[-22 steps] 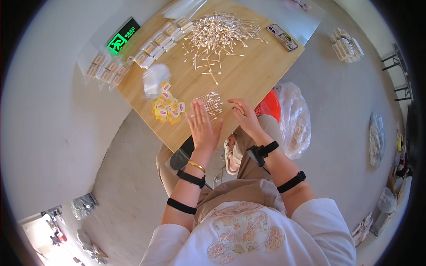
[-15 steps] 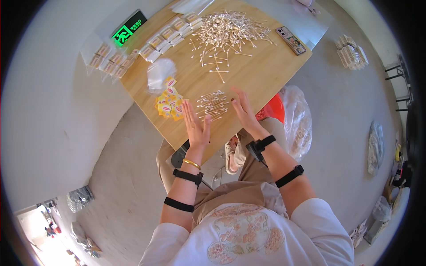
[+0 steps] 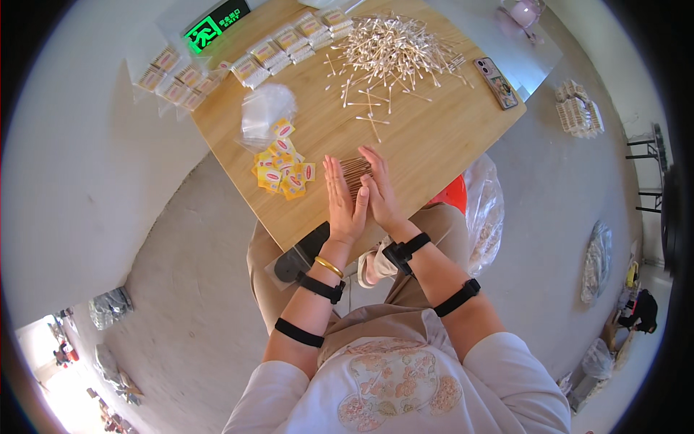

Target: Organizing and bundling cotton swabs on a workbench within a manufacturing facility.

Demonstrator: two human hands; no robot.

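A small row of cotton swabs [image 3: 355,172] lies side by side on the wooden table, between my two palms. My left hand [image 3: 343,202] stands on edge at the swabs' left ends, its fingers stretched out flat. Facing it, my right hand [image 3: 383,194] meets the right ends, fingers also straight and its thumb close to the left thumb. The hands partly hide the swab tips. Just left of my left hand is a loose pile of yellow and white printed cards [image 3: 283,172]. A big heap of loose cotton swabs [image 3: 394,54] sits at the far side.
Clear plastic bags [image 3: 266,114] lie beyond the cards. Packed swab bundles [image 3: 289,43] line the far left edge, with more bagged packs [image 3: 173,76] beside them. A phone [image 3: 496,83] rests near the right edge. A red container [image 3: 452,194] and plastic sack [image 3: 486,213] stand below.
My hands have come together from either side, pushing the spread swabs into a tighter, more even row. The view has shifted slightly.
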